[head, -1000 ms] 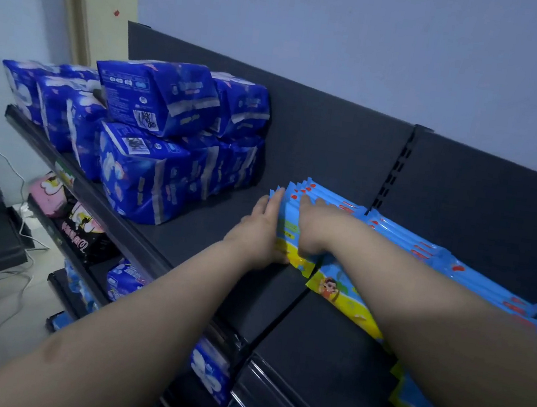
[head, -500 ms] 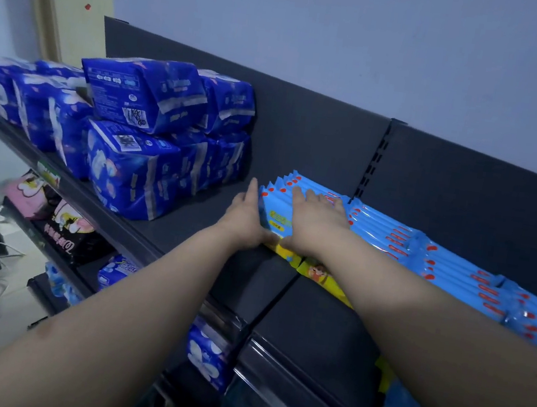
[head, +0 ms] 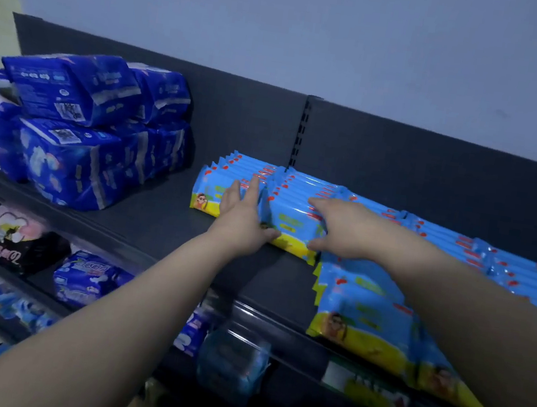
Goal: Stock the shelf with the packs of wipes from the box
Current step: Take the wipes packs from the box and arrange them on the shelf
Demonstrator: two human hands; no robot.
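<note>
Far left, toward 9 o'clock in the view, dark blue packs [head: 75,130] are piled in two layers on the shelf [head: 155,222], with the dark back panel [head: 254,116] behind them. Below them, toward 8 o'clock, a lower shelf [head: 35,280] carries a pink and black pack [head: 13,238]. A bare part of the upper shelf separates the dark blue pile from the packs of wipes [head: 210,192]. These are light blue with a yellow band at the front, and they sit in rows along the back panel, running from the centre toward 3 o'clock. The left grip [head: 241,220], a bare hand, comes in from 7 o'clock and lies where the first row meets the second row [head: 292,220]. Its fingers are straight, point to 12 o'clock and rest flat on the tops of the packs, and its thumb touches the yellow front edge of the second row. This grip is open and clasps nothing. Just at its 3 o'clock side is the right grip [head: 342,226], which comes in from 4 o'clock. Its fingers are stretched over the top of the second row, pointing to 10 o'clock, and its thumb touches the front face low down. It is also open, resting on the packs and not clasping them. At 5 o'clock from this grip, a stack of wipes [head: 365,311] lies fanned at the front edge of the shelf, above a blurred label [head: 368,390].
</note>
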